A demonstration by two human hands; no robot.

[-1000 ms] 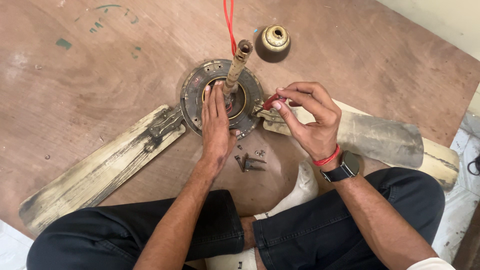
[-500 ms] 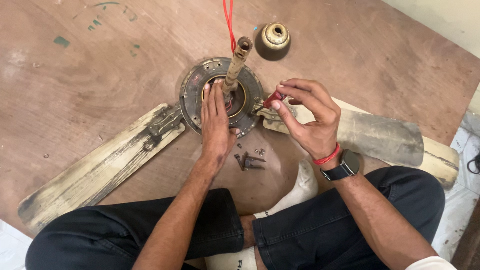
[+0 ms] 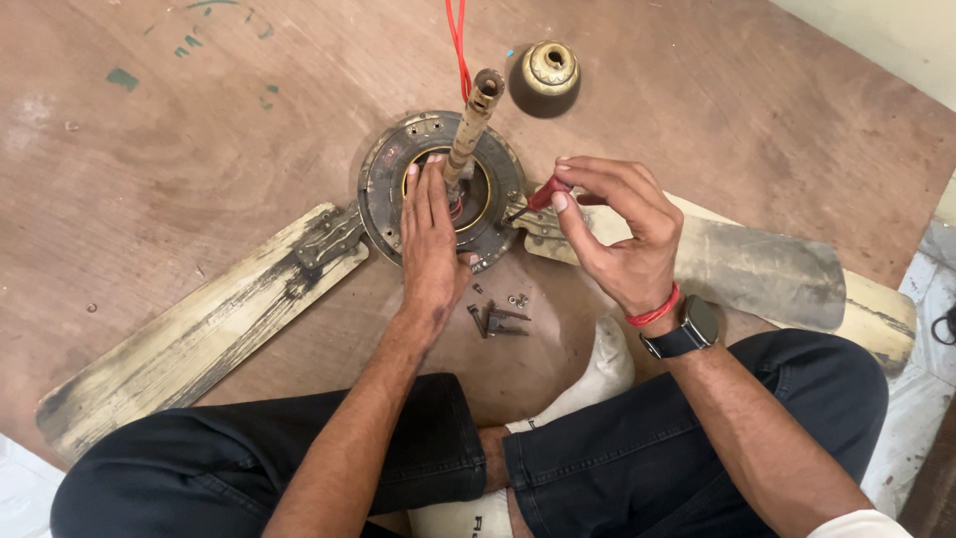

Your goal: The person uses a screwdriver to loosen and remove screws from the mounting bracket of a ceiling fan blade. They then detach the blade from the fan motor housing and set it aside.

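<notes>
Left hand (image 3: 430, 239) lies flat on the motor hub (image 3: 388, 179), steadying it; heavy and stiff, I judge. Right hand (image 3: 622, 234) pinches a red-handled screwdriver (image 3: 538, 197) at the hub's right rim.

This looks like a makeshift repair spot on the floor of a home or small workshop, not a fitted bench. The work surface is a worn brown plywood board (image 3: 179, 149) with scuffs and green paint flecks, laid beside pale floor tiles (image 3: 921, 418) and a cream wall (image 3: 896, 40). A grimy ceiling fan motor (image 3: 393, 169) lies opened on it, with 2 dirty blades (image 3: 199, 329), a brass canopy cup (image 3: 544, 78) and loose screws (image 3: 498, 317). The person sits cross-legged in socks.
</notes>
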